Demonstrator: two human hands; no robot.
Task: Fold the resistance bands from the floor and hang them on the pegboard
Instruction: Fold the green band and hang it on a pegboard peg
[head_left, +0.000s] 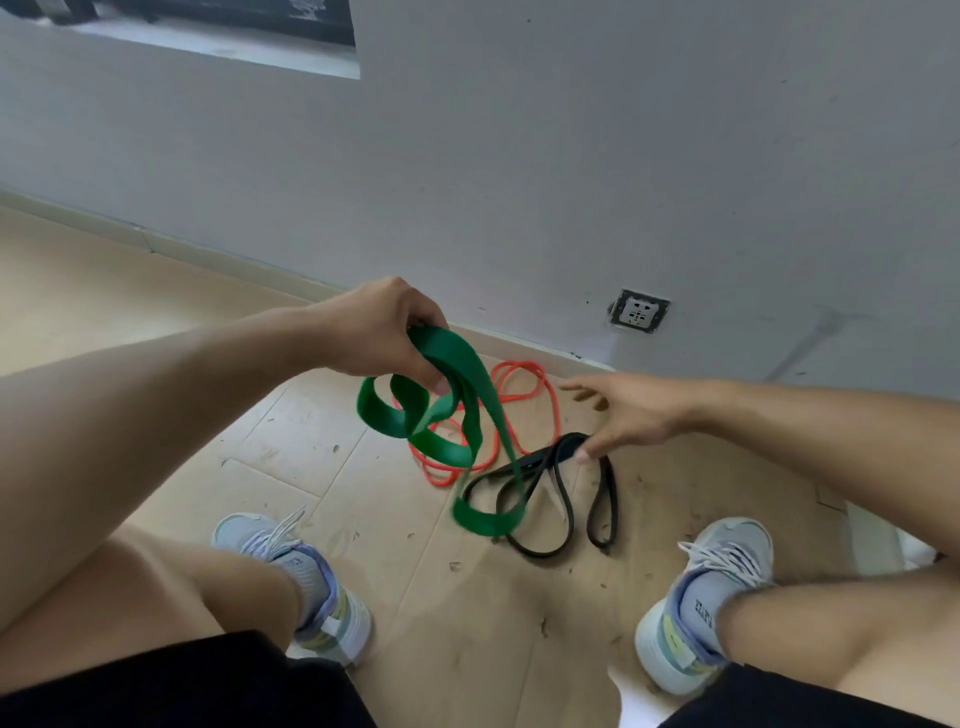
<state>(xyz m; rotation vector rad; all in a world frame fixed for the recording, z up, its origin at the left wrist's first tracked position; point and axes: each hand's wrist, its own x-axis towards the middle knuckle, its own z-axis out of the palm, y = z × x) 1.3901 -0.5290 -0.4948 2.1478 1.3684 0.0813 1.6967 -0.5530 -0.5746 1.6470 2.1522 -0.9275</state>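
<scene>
Here, left hand (382, 332) grips the green band (457, 415), lifted and dangling in loops over the floor (363, 499); right hand (623, 410), fingers spread, thumb touching the black band (550, 499) beside the orange band (524, 389).

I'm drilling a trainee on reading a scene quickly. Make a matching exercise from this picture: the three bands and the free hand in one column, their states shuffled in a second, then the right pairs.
Things:
1. green band
2. orange band
3. black band
4. right hand

States:
A. lies on the floor near the wall, untouched
B. open, fingers spread, reaching down
C. gripped and lifted by the left hand, hanging in loops
D. on the floor between the shoes, under the reaching fingertips

Pairs: 1-C, 2-A, 3-D, 4-B
</scene>
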